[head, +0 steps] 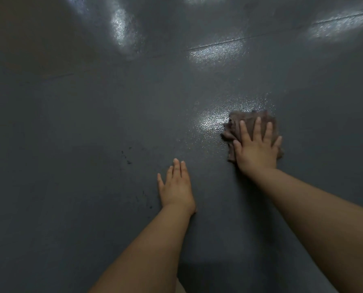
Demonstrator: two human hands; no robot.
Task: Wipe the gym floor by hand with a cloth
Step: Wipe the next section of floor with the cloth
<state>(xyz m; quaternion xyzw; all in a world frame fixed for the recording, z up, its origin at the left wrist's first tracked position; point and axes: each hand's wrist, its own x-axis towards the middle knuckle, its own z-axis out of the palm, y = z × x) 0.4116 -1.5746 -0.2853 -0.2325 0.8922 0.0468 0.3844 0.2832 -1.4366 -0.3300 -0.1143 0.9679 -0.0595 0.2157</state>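
My right hand (pixel 257 148) presses spread fingers on the brown cloth (pixel 237 127); left hand (pixel 177 188) lies flat, fingers straight, on the open grey floor (pixel 70 144).

The right hand (pixel 257 149) is pressing flat on a brown cloth (pixel 239 123) on the dark floor (pixel 92 123), while the left hand (pixel 176 188) is resting flat nearby.
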